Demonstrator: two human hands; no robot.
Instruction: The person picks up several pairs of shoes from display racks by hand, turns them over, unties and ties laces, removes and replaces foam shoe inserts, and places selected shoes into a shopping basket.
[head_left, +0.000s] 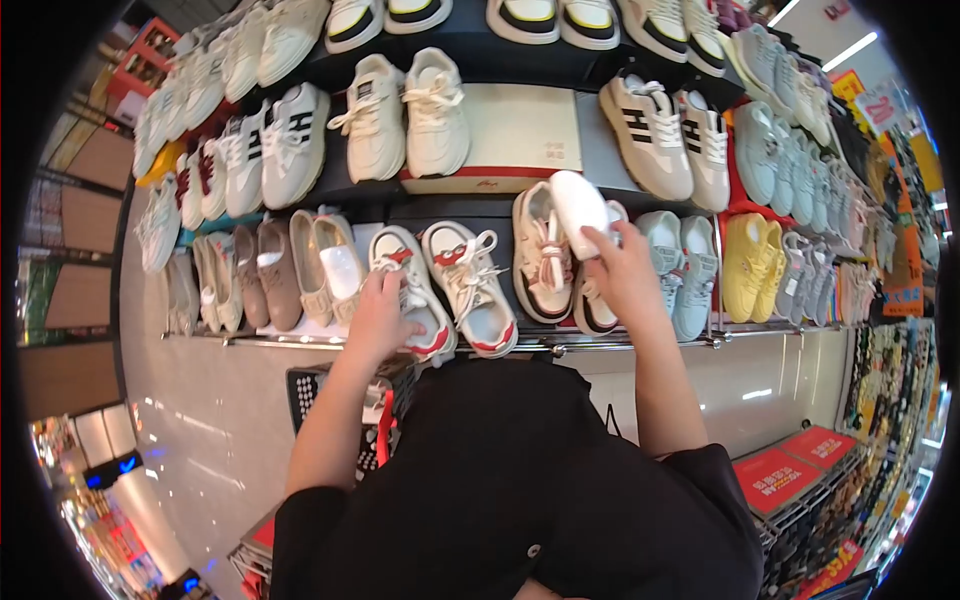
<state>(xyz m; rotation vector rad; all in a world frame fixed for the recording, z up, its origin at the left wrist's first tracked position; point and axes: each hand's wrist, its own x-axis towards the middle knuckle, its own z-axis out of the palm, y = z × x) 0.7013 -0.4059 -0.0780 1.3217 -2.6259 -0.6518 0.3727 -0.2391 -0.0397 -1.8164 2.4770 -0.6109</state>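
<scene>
On the lower shelf stand two white shoes with red trim, a left one [432, 322] and a right one [474, 290]. My left hand [380, 312] lies on the left one, fingers curved apart over its side and opening. A smooth white oblong object [577, 212] is pinched in my right hand [624, 270], held upright in front of a pair of beige shoes. The beige shoe with pinkish laces [541, 255] is left of it; the other beige shoe [592, 305] is partly hidden behind my right hand.
Brown shoes [277, 275] and blue-grey shoes [694, 275] flank these pairs, with yellow shoes [752, 265] farther right. Above is a cream shoebox [525, 135] beside cream sneakers [437, 115]. A metal rail [600, 347] edges the lower shelf. Red boxes [790, 475] sit low at right.
</scene>
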